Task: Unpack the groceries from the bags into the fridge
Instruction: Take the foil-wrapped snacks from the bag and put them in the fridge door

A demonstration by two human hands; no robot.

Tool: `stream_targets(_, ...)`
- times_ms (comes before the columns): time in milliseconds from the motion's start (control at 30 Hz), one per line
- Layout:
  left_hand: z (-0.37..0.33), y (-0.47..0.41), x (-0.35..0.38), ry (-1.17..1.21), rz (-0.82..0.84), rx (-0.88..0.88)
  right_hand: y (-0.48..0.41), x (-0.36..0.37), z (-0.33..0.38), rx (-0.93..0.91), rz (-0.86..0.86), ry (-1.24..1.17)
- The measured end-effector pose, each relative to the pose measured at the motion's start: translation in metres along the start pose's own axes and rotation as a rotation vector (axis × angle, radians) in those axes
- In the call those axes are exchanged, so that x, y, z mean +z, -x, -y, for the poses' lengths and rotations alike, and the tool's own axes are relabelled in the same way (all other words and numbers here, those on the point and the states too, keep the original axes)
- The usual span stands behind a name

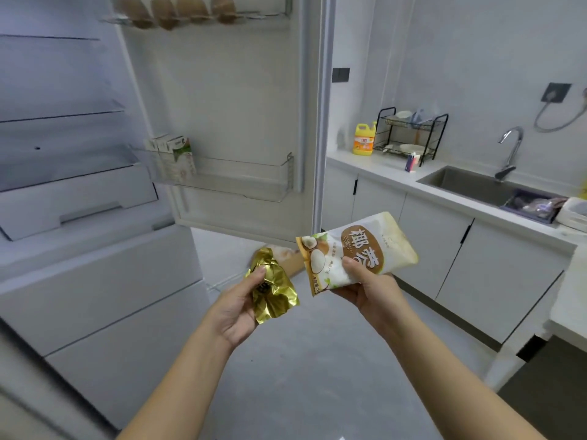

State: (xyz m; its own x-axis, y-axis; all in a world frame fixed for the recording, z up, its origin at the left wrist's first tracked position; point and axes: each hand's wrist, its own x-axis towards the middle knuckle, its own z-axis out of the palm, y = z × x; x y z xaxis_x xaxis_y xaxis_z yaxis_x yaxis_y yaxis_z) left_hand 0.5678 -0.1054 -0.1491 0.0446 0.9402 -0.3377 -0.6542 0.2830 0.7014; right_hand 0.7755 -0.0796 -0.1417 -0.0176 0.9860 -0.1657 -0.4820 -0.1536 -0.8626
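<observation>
The left hand pinches a gold packet. The right hand grips a coconut packet, long axis crosswise, tilted up rightward. The open fridge lies up-left of both, nearer the left hand.

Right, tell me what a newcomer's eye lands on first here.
First, mid-frame, the left hand grips a crinkled gold foil packet and the right hand pinches a white coconut-print packet. Behind them the fridge door stands open, with brown eggs in its top rack. A yellow bottle stands out on the counter at right.
</observation>
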Motion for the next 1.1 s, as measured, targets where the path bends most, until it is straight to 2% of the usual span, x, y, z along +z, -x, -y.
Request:
stream_targets(133, -0.042, -0.016, -0.019, -0.025, 0.07, 0.03, -0.02, 0.039, -0.003, -0.037, 0.003, -0.027)
stream_targets(300, -0.1, -0.042, -0.016, -0.197, 0.18, 0.107, -0.053, 0.083, 0.01, -0.121, 0.001, -0.054)
stream_targets(500, -0.177, -0.08, 0.024, -0.405, 0.169, 0.286, -0.107, 0.135, 0.051, -0.277, -0.025, 0.004)
stream_targets(667, -0.229, -0.119, 0.05, -0.576, 0.081, 0.385, -0.152, 0.169, 0.075, -0.563, -0.093, 0.387)
stream_targets(767, -0.248, -0.143, 0.058, -0.671, 0.054, 0.386, -0.173, 0.182, 0.076, -0.781, -0.172, 0.75)
stream_targets(900, -0.267, -0.178, 0.063, -0.768, 0.01, 0.352, -0.186, 0.194, 0.072, -0.953, -0.216, 0.991)
stream_targets(1000, -0.273, -0.206, 0.066, -0.829, 0.054, 0.305, -0.195, 0.192, 0.071, -0.989, -0.295, 1.174)
stream_targets(1100, -0.273, -0.229, 0.07, -0.91, 0.123, 0.221, -0.197, 0.191, 0.069, -0.882, -0.373, 1.445)
